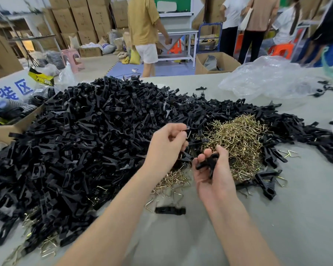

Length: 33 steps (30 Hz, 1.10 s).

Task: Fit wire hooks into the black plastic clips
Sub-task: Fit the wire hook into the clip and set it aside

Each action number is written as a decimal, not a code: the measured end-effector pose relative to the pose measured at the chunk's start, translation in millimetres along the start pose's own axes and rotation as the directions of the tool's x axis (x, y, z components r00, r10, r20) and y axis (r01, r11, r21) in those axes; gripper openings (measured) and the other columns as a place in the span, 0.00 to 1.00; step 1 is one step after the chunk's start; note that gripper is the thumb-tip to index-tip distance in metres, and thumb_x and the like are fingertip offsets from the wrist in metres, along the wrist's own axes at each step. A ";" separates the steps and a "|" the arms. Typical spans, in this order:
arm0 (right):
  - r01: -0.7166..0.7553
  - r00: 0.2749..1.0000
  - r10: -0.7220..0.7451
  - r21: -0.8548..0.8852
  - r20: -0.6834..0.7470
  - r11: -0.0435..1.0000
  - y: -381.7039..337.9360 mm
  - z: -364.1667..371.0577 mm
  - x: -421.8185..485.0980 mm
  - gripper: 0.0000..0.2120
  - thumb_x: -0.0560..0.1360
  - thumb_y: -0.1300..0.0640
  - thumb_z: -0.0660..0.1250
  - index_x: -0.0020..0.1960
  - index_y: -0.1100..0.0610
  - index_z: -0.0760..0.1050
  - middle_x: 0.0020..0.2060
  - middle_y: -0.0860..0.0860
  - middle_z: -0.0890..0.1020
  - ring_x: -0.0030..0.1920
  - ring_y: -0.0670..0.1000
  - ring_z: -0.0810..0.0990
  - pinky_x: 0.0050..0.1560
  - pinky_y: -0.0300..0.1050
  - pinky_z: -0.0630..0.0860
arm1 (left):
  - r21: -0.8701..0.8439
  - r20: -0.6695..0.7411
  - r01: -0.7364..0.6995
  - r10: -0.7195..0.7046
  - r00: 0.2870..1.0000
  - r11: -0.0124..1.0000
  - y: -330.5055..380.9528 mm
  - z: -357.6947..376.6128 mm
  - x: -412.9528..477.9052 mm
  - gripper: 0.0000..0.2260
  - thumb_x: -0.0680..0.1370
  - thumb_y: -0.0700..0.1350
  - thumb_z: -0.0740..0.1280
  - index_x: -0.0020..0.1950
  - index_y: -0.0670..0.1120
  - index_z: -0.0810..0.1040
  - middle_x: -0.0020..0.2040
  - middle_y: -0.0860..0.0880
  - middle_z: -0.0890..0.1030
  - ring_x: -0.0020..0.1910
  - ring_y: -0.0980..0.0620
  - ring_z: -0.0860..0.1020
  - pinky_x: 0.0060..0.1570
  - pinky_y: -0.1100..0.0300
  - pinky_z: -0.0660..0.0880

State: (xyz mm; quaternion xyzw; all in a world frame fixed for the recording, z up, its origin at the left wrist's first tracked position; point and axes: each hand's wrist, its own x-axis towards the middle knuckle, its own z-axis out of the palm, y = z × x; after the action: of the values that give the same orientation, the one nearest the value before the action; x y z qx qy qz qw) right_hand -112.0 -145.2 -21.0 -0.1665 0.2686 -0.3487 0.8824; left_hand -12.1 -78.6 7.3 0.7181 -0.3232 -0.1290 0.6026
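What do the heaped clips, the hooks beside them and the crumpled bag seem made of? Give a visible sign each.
Clips: probably moulded plastic, matte black with a dull sheen.
Hooks: bent metal wire, brassy gold, glinting.
Bag: thin clear plastic film, crinkled, see-through.

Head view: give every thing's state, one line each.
Left hand: pinches raised clip.
Right hand: palm up, grips clip bunch.
Clip pile: heaped loose.
Wire hook pile: heaped loose.
Cardboard box: open.
Plastic bag: crumpled, lying flat.
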 end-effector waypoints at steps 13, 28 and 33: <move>-0.080 0.996 0.079 0.021 0.045 0.997 -1.0 1.4 -2.0 0.13 0.79 0.52 0.68 0.38 0.55 0.76 0.30 0.49 0.82 0.26 0.46 0.79 0.31 0.39 0.80 | 0.652 0.230 -0.248 0.124 0.965 0.716 3.5 -30.3 -53.8 0.06 0.79 0.55 0.60 0.52 0.60 0.75 0.46 0.61 0.80 0.45 0.60 0.78 0.47 0.60 0.76; -0.048 0.995 0.052 -0.047 0.084 0.998 -4.3 -2.4 -4.6 0.10 0.80 0.52 0.68 0.43 0.55 0.72 0.30 0.49 0.81 0.28 0.47 0.79 0.32 0.42 0.79 | 0.467 0.075 -0.117 0.093 0.993 0.877 -22.7 -33.2 -82.6 0.04 0.81 0.51 0.65 0.48 0.59 0.76 0.44 0.62 0.79 0.41 0.62 0.78 0.42 0.69 0.72; -0.016 0.994 0.046 -0.288 0.097 0.958 -1.6 2.2 -6.2 0.11 0.80 0.51 0.67 0.41 0.56 0.75 0.29 0.50 0.81 0.26 0.48 0.77 0.33 0.42 0.76 | 0.051 -0.080 0.014 -0.010 0.997 0.999 -22.2 -42.1 -75.5 0.04 0.80 0.46 0.68 0.48 0.53 0.81 0.38 0.56 0.82 0.37 0.60 0.78 0.40 0.68 0.74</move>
State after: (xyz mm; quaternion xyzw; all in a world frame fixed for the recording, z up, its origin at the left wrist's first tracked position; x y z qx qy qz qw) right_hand -115.4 -141.7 -16.3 -0.3059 0.2732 -0.2832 0.8669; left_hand -38.3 2.5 -19.1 0.7400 -0.2978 -0.0952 0.5955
